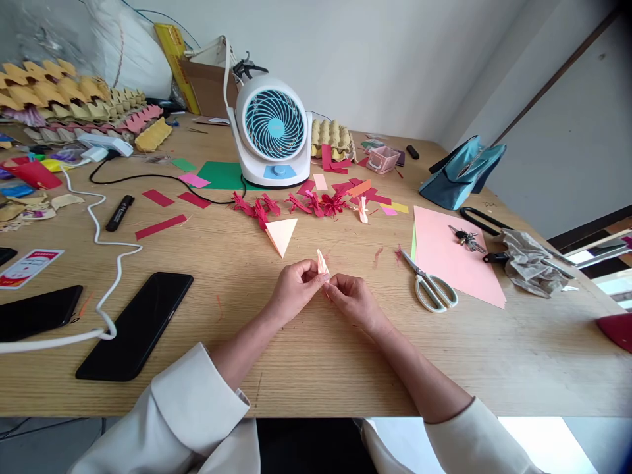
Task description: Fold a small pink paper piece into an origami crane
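Between my two hands, a small pale peach folded paper piece (322, 263) stands nearly upright. My left hand (297, 288) pinches it from the left, thumb against fingers. My right hand (351, 296) is closed at its lower end, fingertips touching those of my left hand. Just beyond lies a pale peach paper triangle (282, 235). Behind it runs a row of crumpled red paper pieces (316, 205), with a peach one (363, 210) at its right end. White-handled scissors (430, 284) lie open to the right of my right hand.
A white fan (274, 128) stands at the back. Pink paper sheets (457, 253) with keys (468, 239) on top lie at the right, near a teal bag (457, 172). Black phones (137, 327) and a white cable (118, 263) lie at the left; egg trays (64, 99) are stacked behind.
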Tool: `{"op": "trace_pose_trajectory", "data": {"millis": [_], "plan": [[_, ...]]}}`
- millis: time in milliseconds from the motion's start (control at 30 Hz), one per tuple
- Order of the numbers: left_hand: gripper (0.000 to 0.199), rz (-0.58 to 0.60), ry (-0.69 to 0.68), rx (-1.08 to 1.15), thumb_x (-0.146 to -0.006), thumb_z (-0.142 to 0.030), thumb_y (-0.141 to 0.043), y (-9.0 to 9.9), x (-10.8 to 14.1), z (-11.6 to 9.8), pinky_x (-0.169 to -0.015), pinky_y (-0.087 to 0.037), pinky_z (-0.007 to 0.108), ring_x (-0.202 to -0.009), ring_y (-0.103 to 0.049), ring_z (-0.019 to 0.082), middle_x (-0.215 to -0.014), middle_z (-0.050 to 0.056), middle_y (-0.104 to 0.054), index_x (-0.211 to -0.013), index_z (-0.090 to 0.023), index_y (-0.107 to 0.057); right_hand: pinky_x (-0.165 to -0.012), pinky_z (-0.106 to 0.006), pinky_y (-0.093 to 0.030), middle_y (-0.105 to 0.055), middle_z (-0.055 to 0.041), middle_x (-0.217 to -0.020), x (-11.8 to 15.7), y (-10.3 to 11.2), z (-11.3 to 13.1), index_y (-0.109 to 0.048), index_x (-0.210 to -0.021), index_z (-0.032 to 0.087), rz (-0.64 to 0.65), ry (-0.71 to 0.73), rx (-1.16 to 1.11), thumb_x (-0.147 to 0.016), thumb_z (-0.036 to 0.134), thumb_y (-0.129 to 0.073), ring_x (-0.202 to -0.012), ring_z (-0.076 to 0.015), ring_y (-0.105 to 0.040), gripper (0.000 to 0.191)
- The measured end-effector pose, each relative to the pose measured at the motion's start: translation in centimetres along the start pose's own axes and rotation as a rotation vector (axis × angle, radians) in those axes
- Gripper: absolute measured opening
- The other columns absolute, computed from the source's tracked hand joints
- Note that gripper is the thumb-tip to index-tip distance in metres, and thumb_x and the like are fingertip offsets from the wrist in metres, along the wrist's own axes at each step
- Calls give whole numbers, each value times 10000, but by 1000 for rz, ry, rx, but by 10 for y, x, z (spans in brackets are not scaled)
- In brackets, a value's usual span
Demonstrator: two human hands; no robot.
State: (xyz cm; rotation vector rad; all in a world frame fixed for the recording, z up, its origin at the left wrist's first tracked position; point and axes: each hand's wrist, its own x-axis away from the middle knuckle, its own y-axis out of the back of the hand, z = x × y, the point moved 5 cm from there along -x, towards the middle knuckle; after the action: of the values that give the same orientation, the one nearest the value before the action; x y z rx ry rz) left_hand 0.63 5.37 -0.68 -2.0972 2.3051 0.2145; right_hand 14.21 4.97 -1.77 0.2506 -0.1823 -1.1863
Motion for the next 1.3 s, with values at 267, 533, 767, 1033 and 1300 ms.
{"op": "trace_pose_trajectory", "data": {"millis": [267, 533, 767, 1033, 1300], "plan": [[310, -48, 115, 162, -704, -416, -753, 5, -3, 2, -649, -412, 228, -640, -527, 108, -655, -22, -601, -679, -141, -614, -514, -239, -270, -426, 45, -607, 4, -1, 5, -524, -695, 178, 31, -2, 10, -817, 507, -607, -551, -91, -330, 360], [300, 73, 138, 130, -710, -416, -747, 2, -2, 4, -642, -377, 226, -649, -495, 104, -683, -20, -588, -740, -134, -648, -511, -238, -299, -463, 37, -612, -1, 23, 8, -559, -734, 179, -83, 44, -65, -803, 539, -645, -552, -95, -371, 376], [261, 187, 93, -219, -764, -353, -686, -9, 5, 9, -514, -274, 220, -521, -389, 83, -552, -53, -490, -622, -153, -596, -694, -288, -473, -624, -17, -774, -5, 19, 6, -609, -835, 192, -64, 47, -308, -731, 526, -742, -714, -142, -573, 374], [219, 157, 36, -84, -790, -376, -693, -12, 6, 2, -664, -469, 232, -713, -619, 143, -798, 24, -701, -840, -163, -685, -656, -286, -478, -584, -1, -729, -4, 21, 1, -559, -804, 199, -174, 50, -322, -759, 522, -717, -657, -130, -553, 362], [343, 90, 87, -34, -763, -493, -713, -9, 5, 11, -572, -440, 219, -626, -589, 126, -728, 30, -682, -803, -158, -649, -687, -300, -495, -574, -2, -749, -4, 19, 1, -537, -788, 205, -174, 58, -342, -734, 529, -730, -678, -138, -565, 381]]}}
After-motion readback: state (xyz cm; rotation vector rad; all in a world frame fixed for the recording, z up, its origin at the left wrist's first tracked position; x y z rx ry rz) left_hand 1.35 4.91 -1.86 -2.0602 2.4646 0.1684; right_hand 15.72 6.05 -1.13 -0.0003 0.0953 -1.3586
